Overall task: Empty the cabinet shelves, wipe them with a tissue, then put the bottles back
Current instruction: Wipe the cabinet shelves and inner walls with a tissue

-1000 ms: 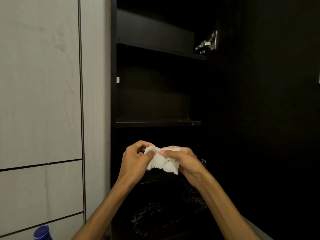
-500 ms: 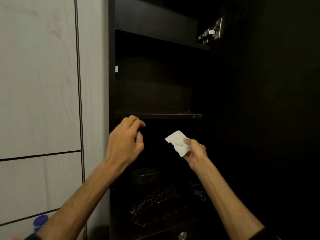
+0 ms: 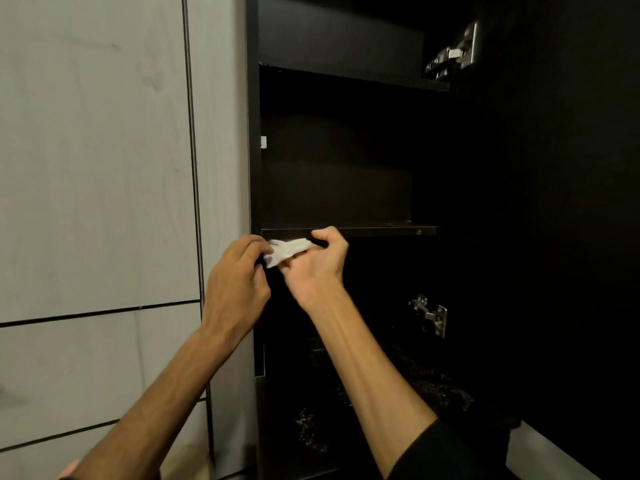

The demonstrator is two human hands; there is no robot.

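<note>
A person stands before an open dark cabinet (image 3: pixel 346 150), both bare arms raised to the level of its middle shelf (image 3: pixel 374 231). Between the hands is a crumpled white tissue (image 3: pixel 287 249), held just below the front edge of that shelf, at its left end. The left hand (image 3: pixel 239 282) pinches the tissue's left side with fingertips and thumb. The right hand (image 3: pixel 317 268) has its fingers curled round the tissue's right side, the knuckles close under the shelf edge. Both grips are closed on the paper, neither hand spread.

The middle shelf and the upper shelf (image 3: pixel 353 77) look bare; no bottles show anywhere in view, though the interior is very dark. Metal hinges (image 3: pixel 453 53) glint on the right, where the cabinet door hangs open. A pale wood-grain panel (image 3: pixel 97 168) fills the left of the scene.

It seems the emptying is finished and the wiping step is in hand, with the tissue being folded or readied. The next move probably calls for one hand to let go while the other lifts the tissue onto the shelf top and sweeps it across.
</note>
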